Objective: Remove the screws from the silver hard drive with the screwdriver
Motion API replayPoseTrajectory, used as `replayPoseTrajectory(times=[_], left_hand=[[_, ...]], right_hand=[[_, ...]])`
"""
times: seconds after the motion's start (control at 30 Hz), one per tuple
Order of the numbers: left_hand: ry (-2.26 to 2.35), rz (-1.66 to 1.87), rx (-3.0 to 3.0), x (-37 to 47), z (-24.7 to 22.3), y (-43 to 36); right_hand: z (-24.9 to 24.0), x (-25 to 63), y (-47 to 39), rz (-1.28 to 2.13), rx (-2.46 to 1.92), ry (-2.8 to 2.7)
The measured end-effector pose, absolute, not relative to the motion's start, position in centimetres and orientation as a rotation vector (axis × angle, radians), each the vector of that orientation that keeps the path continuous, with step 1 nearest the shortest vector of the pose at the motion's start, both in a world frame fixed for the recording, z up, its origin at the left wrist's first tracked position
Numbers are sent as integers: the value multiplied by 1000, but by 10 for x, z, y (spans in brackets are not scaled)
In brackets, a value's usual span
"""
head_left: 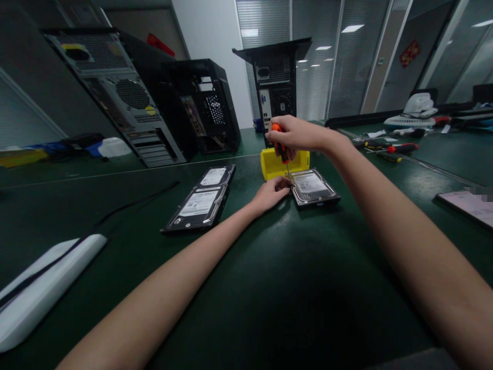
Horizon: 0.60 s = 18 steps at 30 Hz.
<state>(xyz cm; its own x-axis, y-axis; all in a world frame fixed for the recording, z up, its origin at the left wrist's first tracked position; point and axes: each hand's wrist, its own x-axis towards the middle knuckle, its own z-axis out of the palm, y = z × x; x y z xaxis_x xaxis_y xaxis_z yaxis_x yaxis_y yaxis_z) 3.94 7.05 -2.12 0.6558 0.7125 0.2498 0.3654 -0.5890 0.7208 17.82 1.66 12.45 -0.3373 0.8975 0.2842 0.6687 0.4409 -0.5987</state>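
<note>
My right hand (290,132) is wrapped round the red and black handle of a screwdriver (284,153). The screwdriver stands nearly upright, its shaft reaching down to the left edge of a hard drive (313,186), which lies label up on the green table. At that same edge my left hand (271,193) is closed, fingertips against the drive beside the screwdriver's tip. Whether they also pinch a screw cannot be made out. Just behind the drive stands a yellow open box (273,163), partly hidden by my right hand.
Left of my hands lie two more hard drives (198,203), end to end. Computer cases (111,92) stand at the back left, another tower (274,72) behind my right hand. A white object (57,277) with a black strap lies front left. Tools, including red-handled pliers (402,148), lie right.
</note>
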Motion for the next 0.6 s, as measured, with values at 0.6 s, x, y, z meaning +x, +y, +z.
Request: replayPoseTrajectory(times=[0.6], left_hand=[[832, 705, 2218, 40, -20, 68]], right_hand=[[126, 177, 14, 505, -1290, -2171]])
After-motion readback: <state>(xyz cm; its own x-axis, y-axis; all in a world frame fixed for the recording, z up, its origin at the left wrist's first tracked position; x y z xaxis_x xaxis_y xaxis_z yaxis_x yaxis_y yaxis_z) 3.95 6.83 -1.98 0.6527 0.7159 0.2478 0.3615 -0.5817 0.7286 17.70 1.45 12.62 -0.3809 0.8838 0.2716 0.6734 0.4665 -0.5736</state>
